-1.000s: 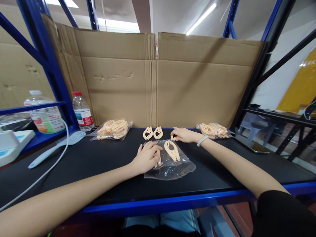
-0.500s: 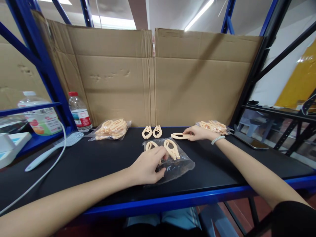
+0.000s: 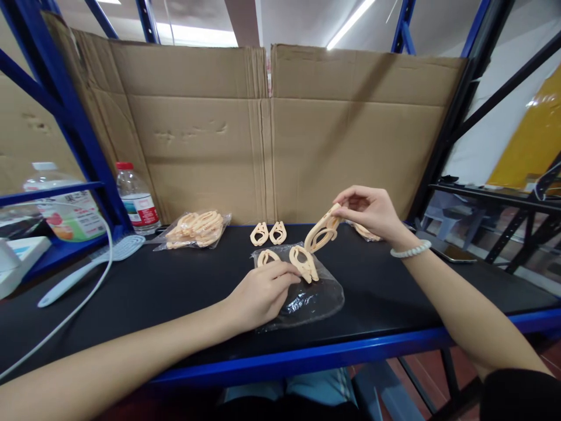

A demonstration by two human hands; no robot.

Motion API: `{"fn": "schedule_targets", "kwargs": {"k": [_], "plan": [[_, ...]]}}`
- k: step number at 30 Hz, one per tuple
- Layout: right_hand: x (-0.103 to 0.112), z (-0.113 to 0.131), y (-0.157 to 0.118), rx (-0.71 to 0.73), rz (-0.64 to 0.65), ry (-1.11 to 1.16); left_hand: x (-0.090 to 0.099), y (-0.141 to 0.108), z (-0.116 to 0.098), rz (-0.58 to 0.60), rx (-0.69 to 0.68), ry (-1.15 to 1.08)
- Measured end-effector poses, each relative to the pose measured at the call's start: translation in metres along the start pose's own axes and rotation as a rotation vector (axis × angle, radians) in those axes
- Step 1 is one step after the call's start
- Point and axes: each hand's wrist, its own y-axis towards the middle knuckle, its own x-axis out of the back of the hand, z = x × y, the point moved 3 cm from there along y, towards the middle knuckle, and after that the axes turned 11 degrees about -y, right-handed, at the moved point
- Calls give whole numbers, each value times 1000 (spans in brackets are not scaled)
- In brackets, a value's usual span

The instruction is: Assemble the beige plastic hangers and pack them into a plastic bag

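Observation:
My right hand point(image 3: 366, 210) pinches one end of a beige plastic folding hanger point(image 3: 322, 231), lifted and tilted above the black tabletop. Its lower end is close to a clear plastic bag point(image 3: 315, 301) that lies flat in front of me. At the bag's far end are two folded hangers, a left one point(image 3: 267, 257) partly hidden by my fingers and a right one point(image 3: 303, 263). My left hand point(image 3: 263, 292) rests on the bag, its fingers closed on the film and the fingertips against the right hanger. Two small beige folded pieces point(image 3: 268, 233) lie side by side behind the bag.
A filled bag of hangers point(image 3: 197, 229) lies at back left; another bag point(image 3: 366, 232) is partly behind my right hand. To the left are a hairbrush point(image 3: 96, 263), a white cable point(image 3: 83, 310) and a water bottle point(image 3: 138, 202). Cardboard point(image 3: 201, 134) walls the back; a phone point(image 3: 453, 252) lies right.
My right hand has raised the hanger off the tabletop and brought it toward the bag, tilting it. My left hand's fingers have drawn closer together over the bag.

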Motion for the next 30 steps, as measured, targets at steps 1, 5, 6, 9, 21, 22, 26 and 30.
{"fn": "schedule_targets", "kwargs": {"k": [1, 5, 6, 9, 21, 22, 26, 30], "plan": [[2, 11, -3, 25, 36, 14, 0, 0, 1, -13, 14, 2], [6, 51, -20, 182, 241, 15, -1, 1, 3, -20, 99, 28], [4, 60, -26, 232, 291, -9, -1, 1, 3, -17, 115, 33], [-10, 83, -45, 412, 389, -162, -1, 1, 3, -31, 140, 41], [-96, 54, -72, 856, 307, -1070, -3, -1, 4, -77, 50, 124], [-100, 50, -71, 844, 300, -1096, -3, -1, 4, -69, 50, 132], [-103, 42, -69, 745, 322, -1138, -3, 0, 3, -26, 45, 106], [-88, 48, -62, 650, 360, -872, -3, 2, 2, 58, 45, 72]]}}
